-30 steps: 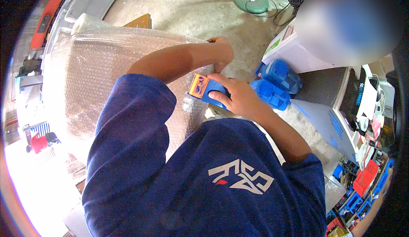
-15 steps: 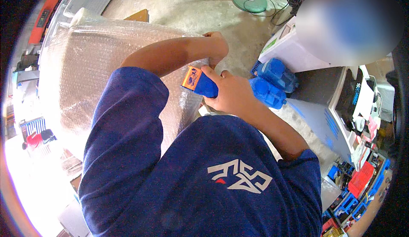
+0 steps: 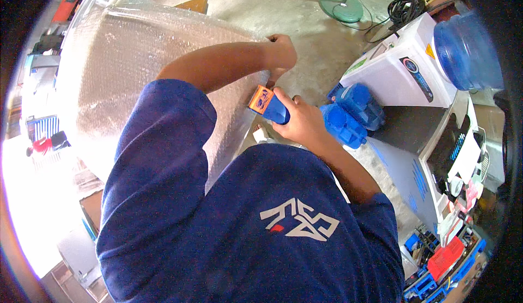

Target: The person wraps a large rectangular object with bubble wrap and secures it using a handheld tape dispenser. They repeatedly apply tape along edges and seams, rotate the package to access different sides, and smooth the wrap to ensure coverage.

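A large roll of clear bubble wrap (image 3: 147,47) stands before me on the left. My left arm reaches across it. My left hand (image 3: 282,55) is bent at the wrist and closed on the right edge of the bubble wrap; its fingertips are partly hidden. Just nearer to me, my right hand (image 3: 305,120) is wrapped round a blue hand-held tool (image 3: 272,107) with an orange front, whose exact kind I cannot make out. The tool's orange end points left, against or close to the bubble wrap.
On the right, blue water bottles (image 3: 348,118) stand on the floor beside a white water dispenser (image 3: 408,69) topped by a large bottle (image 3: 468,50). A desk (image 3: 430,156) and bins of tools (image 3: 447,259) lie nearer. Further off are a green round stand base (image 3: 340,6) and coiled black cable (image 3: 406,9).
The view has shifted, so the surroundings sit differently in the picture. Both hands keep their grips, with the right hand and tool slightly closer to the bubble wrap's edge.
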The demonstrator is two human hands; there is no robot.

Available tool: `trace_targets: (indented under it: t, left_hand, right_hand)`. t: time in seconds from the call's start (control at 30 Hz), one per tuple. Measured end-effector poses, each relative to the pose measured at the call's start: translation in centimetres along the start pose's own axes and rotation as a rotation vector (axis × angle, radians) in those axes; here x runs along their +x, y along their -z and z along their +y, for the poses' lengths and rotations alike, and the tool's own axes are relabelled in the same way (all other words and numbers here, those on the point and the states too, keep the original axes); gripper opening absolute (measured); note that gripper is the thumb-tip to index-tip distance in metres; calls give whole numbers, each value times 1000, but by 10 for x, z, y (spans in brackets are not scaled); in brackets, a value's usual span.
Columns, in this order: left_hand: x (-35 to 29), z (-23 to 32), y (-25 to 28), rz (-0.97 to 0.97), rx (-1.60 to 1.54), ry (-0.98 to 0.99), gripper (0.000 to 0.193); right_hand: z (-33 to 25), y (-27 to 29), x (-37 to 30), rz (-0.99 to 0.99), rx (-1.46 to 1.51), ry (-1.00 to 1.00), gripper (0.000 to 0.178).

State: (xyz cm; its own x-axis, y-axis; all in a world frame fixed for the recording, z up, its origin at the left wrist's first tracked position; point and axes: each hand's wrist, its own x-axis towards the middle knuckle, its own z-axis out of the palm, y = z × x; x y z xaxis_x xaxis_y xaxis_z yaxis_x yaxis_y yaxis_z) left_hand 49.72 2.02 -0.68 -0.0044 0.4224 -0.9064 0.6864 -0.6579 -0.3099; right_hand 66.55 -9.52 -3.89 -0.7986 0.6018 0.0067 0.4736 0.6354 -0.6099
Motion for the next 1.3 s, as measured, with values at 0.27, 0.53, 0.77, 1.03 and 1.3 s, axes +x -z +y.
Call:
trace_targets:
  t: [0.27, 0.53, 0.77, 1.03, 1.3]
  left_hand:
    - [32, -3, -17, 73, -44, 119, 73]
    - [-17, 23, -19, 296, -117, 217, 63]
    - [-74, 64, -82, 639, -170, 152, 57]
    - [-62, 83, -79, 643, -70, 226, 25]
    - [-45, 83, -90, 639, -193, 152, 10]
  right_hand:
    - [47, -49, -8, 51, 76, 37, 79]
    - [72, -74, -7, 6, 172, 58, 84]
    - [82, -85, -11, 61, 192, 89, 84]
    - [95, -91, -14, 138, 194, 178, 87]
    - [99, -106, -14, 314, 305, 260, 84]
